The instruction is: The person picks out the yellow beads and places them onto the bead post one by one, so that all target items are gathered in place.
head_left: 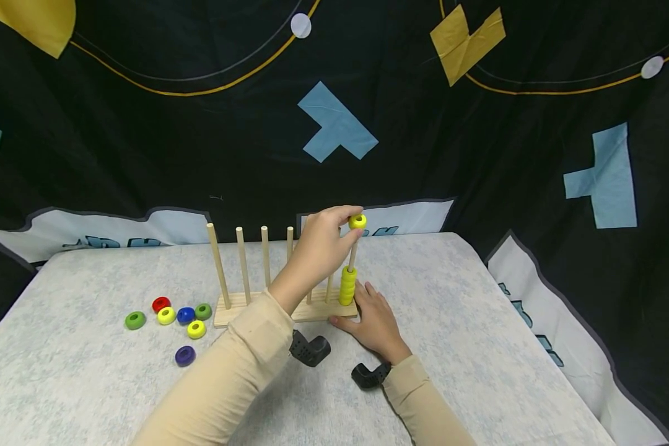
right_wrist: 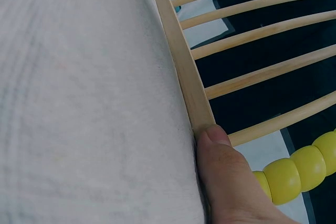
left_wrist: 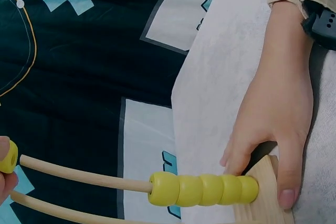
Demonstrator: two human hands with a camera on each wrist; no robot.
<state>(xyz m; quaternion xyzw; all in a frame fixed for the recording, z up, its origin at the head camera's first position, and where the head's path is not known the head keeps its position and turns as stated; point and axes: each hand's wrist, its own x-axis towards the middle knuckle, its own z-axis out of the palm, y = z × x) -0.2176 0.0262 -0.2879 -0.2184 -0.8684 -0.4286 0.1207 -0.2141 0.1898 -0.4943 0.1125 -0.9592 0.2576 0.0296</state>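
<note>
My left hand (head_left: 322, 241) pinches a yellow wooden bead (head_left: 357, 222) between thumb and fingertips. In the left wrist view that bead (left_wrist: 9, 157) is just off the tip of the end peg (left_wrist: 84, 171), with a small gap between them. Several yellow beads (head_left: 347, 286) are stacked low on this rightmost peg of a wooden peg stand (head_left: 323, 313). At the stand's right end my right hand (head_left: 376, 322) grips the base, thumb along the front edge and fingers behind. Its thumb (right_wrist: 223, 171) shows in the right wrist view; the other fingers are hidden there.
Loose beads lie left of the stand: red (head_left: 160, 304), green (head_left: 135, 320), blue (head_left: 186, 316), purple (head_left: 185, 355) and yellow (head_left: 196, 329) among them. The stand's other pegs (head_left: 218, 266) are bare where visible. A dark curtain (head_left: 228, 148) hangs behind the grey-white table (head_left: 479, 371).
</note>
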